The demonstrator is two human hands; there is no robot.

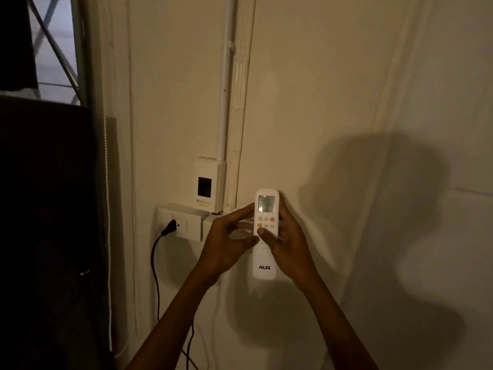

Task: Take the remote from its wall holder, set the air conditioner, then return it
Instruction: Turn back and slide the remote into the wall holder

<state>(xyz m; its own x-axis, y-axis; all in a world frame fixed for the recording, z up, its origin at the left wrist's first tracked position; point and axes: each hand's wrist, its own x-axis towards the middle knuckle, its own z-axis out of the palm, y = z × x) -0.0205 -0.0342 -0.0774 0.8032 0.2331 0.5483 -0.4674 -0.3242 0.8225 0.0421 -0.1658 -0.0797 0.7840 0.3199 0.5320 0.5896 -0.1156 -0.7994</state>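
Remote (265, 236) upright at the wall beside socket (179, 222), gripped in both hands: left hand (226, 244), right hand (288, 247), right thumb on buttons. Holder not discernible. Probably mid-setting; return pending.

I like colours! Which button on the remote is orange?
The left button in the lower row of the remote, just above the right thumb. The others look pale, except a pinkish-red one.

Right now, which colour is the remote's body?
White remote, with dark "AUX" lettering; seen in the head view.
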